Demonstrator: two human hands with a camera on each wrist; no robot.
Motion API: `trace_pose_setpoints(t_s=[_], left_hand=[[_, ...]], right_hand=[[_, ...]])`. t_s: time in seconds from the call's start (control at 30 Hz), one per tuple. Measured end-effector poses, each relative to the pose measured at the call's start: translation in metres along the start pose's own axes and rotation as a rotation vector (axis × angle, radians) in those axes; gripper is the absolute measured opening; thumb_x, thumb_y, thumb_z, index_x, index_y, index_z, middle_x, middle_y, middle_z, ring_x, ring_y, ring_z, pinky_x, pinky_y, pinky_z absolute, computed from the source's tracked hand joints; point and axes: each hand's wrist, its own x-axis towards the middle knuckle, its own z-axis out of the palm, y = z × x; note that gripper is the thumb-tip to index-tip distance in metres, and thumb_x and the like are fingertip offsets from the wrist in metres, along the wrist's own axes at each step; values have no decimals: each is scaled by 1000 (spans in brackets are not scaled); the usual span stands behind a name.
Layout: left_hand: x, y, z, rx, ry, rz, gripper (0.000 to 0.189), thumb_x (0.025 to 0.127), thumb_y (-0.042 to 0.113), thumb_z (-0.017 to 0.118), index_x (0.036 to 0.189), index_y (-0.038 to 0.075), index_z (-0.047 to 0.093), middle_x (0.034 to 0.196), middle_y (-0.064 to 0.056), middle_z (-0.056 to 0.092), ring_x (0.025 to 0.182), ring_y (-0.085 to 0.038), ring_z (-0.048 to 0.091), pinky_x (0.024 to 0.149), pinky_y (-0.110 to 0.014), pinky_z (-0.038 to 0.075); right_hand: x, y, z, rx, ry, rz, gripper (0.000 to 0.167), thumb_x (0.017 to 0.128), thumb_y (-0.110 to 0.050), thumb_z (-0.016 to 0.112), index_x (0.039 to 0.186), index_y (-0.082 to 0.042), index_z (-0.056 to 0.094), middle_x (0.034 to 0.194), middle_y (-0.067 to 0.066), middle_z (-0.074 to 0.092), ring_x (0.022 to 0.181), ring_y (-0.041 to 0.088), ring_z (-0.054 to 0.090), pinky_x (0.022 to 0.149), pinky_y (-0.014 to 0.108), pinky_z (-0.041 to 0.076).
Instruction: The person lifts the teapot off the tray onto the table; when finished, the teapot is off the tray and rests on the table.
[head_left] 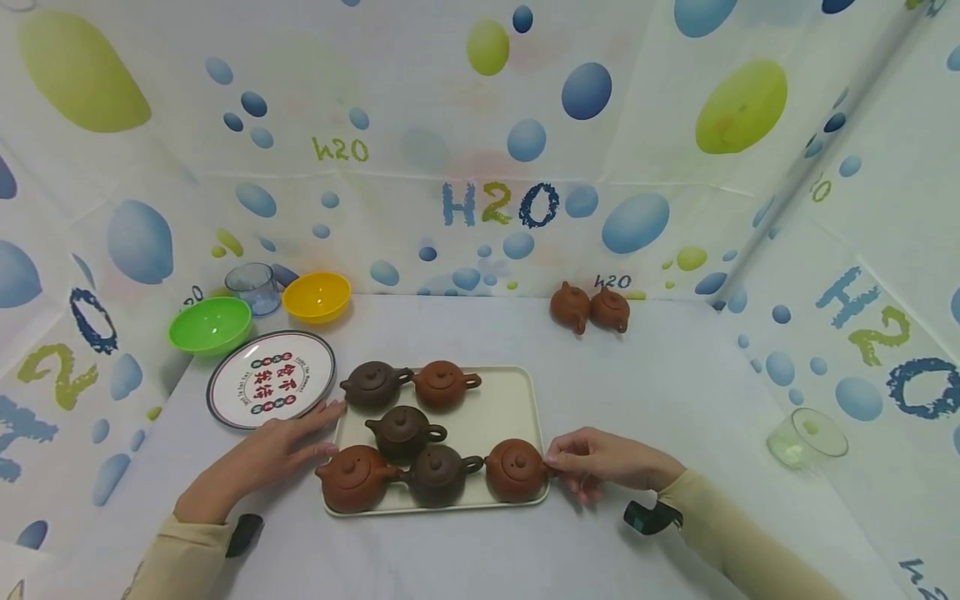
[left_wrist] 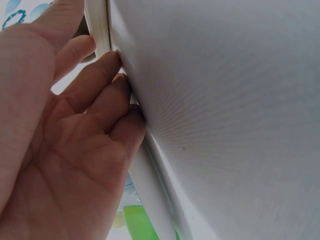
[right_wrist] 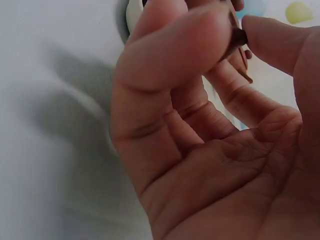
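At the tray's front right corner a reddish-brown teapot (head_left: 516,472) stands upright. My right hand (head_left: 609,461) pinches its handle between thumb and index finger; the right wrist view shows a dark brown tip (right_wrist: 240,37) there. My left hand (head_left: 279,452) rests by the left rim of the cream tray (head_left: 504,402), its fingers extended and touching or almost touching the edge. On the tray sit several other teapots: a dark brown one (head_left: 375,386), a reddish one (head_left: 442,386), a dark one (head_left: 405,434), another dark one (head_left: 438,477) and a reddish one (head_left: 356,479).
Left of the tray lies a white plate (head_left: 238,379) with red lettering. Behind it are a green bowl (head_left: 210,327), a clear blue glass (head_left: 253,288) and a yellow bowl (head_left: 317,297). Two reddish teapots (head_left: 572,307) stand at the back. A greenish glass (head_left: 806,439) is far right.
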Motion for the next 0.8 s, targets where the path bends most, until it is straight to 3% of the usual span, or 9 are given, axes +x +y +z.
trace_pose_setpoints(t_s=[0.27,0.53,0.8], left_hand=[[0,0,1,6,11,9,70,97,41,76,158,16,53,157,-30,54,136,-56,60,110,-69,52],[0,0,1,9,0,4,71,98,42,76,159,16,53,158,-30,53,136,-56,59,110,-69,52],[0,0,1,12,6,6,70,97,42,76,159,16,53,158,-29,53,136,-56,60,110,-69,52]], right_hand=[[3,3,8,104,-58,-3,53,114,-32,54,108,21,57,70,-8,63,55,2,59,44,15,41],[5,5,14,83,10,-19,54,113,-32,56,94,19,50,66,-11,55,53,1,49,46,14,38],[2,9,12,87,4,-49,52,113,-30,55,92,17,49,67,-12,55,53,2,48,47,15,38]])
